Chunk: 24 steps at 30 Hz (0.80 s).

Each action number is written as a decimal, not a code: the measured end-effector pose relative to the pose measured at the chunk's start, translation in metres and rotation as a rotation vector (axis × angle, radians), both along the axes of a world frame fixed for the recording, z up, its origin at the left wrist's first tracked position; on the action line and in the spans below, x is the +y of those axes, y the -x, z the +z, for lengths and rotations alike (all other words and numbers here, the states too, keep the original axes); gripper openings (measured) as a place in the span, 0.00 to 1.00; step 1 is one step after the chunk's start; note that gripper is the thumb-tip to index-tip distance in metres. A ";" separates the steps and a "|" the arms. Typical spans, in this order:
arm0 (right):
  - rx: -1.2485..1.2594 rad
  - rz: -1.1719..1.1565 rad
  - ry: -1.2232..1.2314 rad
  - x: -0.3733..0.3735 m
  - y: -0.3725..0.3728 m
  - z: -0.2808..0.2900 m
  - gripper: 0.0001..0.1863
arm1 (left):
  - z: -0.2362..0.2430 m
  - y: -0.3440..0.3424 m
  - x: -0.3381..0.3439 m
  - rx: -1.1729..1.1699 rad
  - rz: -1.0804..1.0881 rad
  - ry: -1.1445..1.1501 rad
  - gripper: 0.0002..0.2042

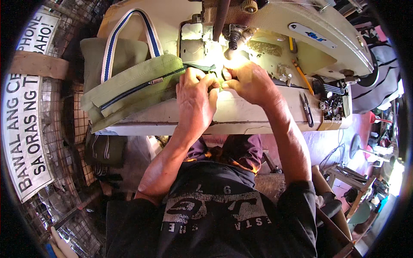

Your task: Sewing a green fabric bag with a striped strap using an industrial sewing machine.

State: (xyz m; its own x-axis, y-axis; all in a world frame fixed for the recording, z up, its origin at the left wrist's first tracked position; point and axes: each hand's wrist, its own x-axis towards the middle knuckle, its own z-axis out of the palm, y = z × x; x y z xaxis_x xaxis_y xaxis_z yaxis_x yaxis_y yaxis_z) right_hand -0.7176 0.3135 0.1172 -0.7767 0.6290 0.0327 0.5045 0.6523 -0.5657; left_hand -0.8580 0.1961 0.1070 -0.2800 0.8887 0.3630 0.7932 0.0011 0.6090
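Observation:
An olive green bag (pixel 133 92) with a dark zipper (pixel 129 94) and a striped navy-and-white strap (pixel 112 47) lies on the left of the sewing table. My left hand (pixel 195 92), fingers bent and closed, grips the bag's right end beside the zipper tail. Just right of it, my right hand (pixel 245 81) pinches a small bright green piece (pixel 221 84) under the sewing machine's glare. The contact points are partly hidden by fingers and washed out by light. The sewing machine (pixel 277 19) arches over both hands.
Scissors (pixel 307 111), an orange-handled tool (pixel 302 76) and a tray of metal bobbins (pixel 333 109) lie on the table (pixel 249 124) at right. A wire mesh wall (pixel 64 124) with a white sign (pixel 19 142) stands at left; a stool frame (pixel 352 180) at lower right.

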 end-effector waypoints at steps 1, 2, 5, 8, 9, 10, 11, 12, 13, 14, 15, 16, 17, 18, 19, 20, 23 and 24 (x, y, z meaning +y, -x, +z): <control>0.052 -0.038 0.027 -0.005 -0.001 -0.001 0.14 | 0.001 -0.001 -0.001 0.008 -0.001 0.018 0.08; 0.005 -0.112 0.102 -0.013 -0.002 -0.003 0.11 | 0.001 -0.001 -0.001 0.011 -0.013 0.008 0.08; 0.336 -0.070 -0.368 -0.044 -0.006 -0.011 0.09 | 0.001 -0.002 -0.001 0.051 0.021 0.093 0.08; 0.287 -0.065 -0.515 -0.067 -0.012 -0.017 0.16 | -0.001 0.001 -0.002 0.020 -0.017 0.099 0.08; 0.280 -0.046 -0.495 -0.072 -0.014 -0.017 0.18 | -0.001 0.002 -0.001 0.024 -0.028 0.082 0.08; 0.275 -0.045 -0.502 -0.074 -0.015 -0.017 0.18 | -0.001 0.003 -0.001 0.022 -0.031 0.085 0.07; 0.270 -0.029 -0.511 -0.076 -0.015 -0.015 0.18 | -0.002 0.003 -0.001 0.018 -0.034 0.088 0.07; 0.215 -0.005 -0.499 -0.076 -0.015 -0.013 0.18 | -0.002 0.003 0.000 0.017 -0.030 0.084 0.07; 0.181 0.004 -0.457 -0.075 -0.015 -0.011 0.19 | -0.002 0.003 0.000 0.014 -0.032 0.048 0.06; 0.220 0.007 -0.481 -0.074 -0.014 -0.009 0.19 | -0.001 0.003 0.000 0.014 -0.021 0.020 0.06; 0.230 0.001 -0.413 -0.072 -0.013 -0.007 0.19 | -0.001 0.004 0.000 0.015 -0.038 0.014 0.06; 0.226 0.014 -0.352 -0.069 -0.013 -0.005 0.19 | 0.001 0.005 0.000 0.032 -0.046 0.034 0.06; 0.240 -0.005 -0.351 -0.065 -0.012 -0.005 0.19 | 0.002 0.006 0.000 0.044 -0.040 0.084 0.06; 0.256 0.011 -0.324 -0.061 -0.011 -0.005 0.18 | 0.004 0.008 0.001 0.050 -0.055 0.048 0.06; 0.273 0.027 -0.294 -0.056 -0.011 -0.006 0.18 | 0.007 0.012 0.000 0.051 -0.112 0.045 0.07; 0.276 0.024 -0.295 -0.051 -0.011 -0.007 0.18 | 0.010 0.016 0.000 0.048 -0.152 0.111 0.07; 0.152 0.176 -0.269 -0.036 -0.013 -0.013 0.20 | 0.020 0.032 0.001 -0.091 -0.233 0.059 0.13; 0.137 0.164 -0.259 -0.032 -0.013 -0.015 0.20 | 0.023 0.037 0.002 -0.034 -0.201 0.015 0.14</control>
